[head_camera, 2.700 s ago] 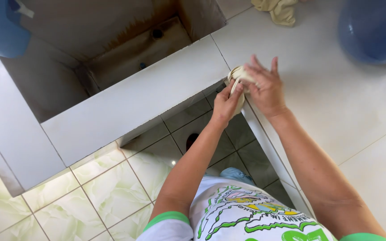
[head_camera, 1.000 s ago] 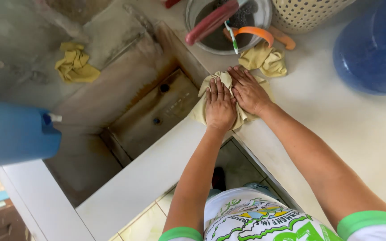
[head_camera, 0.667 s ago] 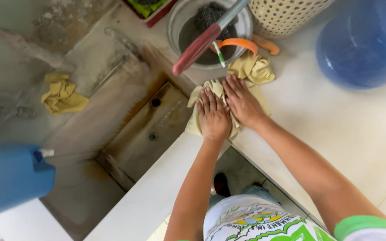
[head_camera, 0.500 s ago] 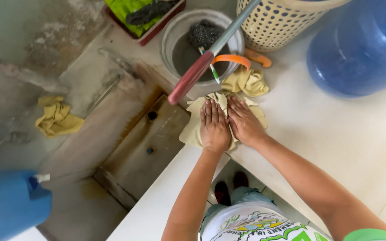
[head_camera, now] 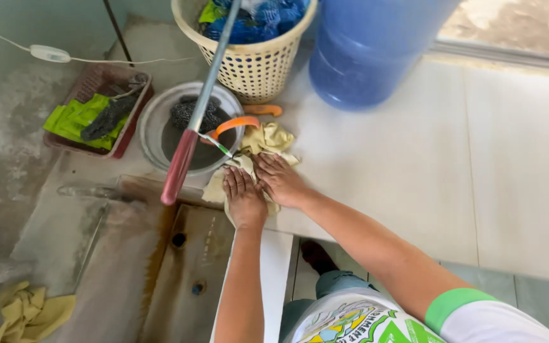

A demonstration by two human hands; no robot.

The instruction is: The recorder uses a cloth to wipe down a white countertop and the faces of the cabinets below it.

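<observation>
Both hands lie flat, fingers spread, the left hand point(head_camera: 244, 198) and right hand point(head_camera: 279, 180) pressing the yellow cloth point(head_camera: 249, 166) on the white desk point(head_camera: 414, 165). They have slid farther along, up beside the grey basin point(head_camera: 154, 121).

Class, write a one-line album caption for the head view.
Both hands, left hand and right hand, press flat on a yellow cloth beside a metal basin.

Soft yellow cloth point(head_camera: 268, 143); glossy white tile counter point(head_camera: 414, 178); perforated plastic basket point(head_camera: 255, 67).
</observation>
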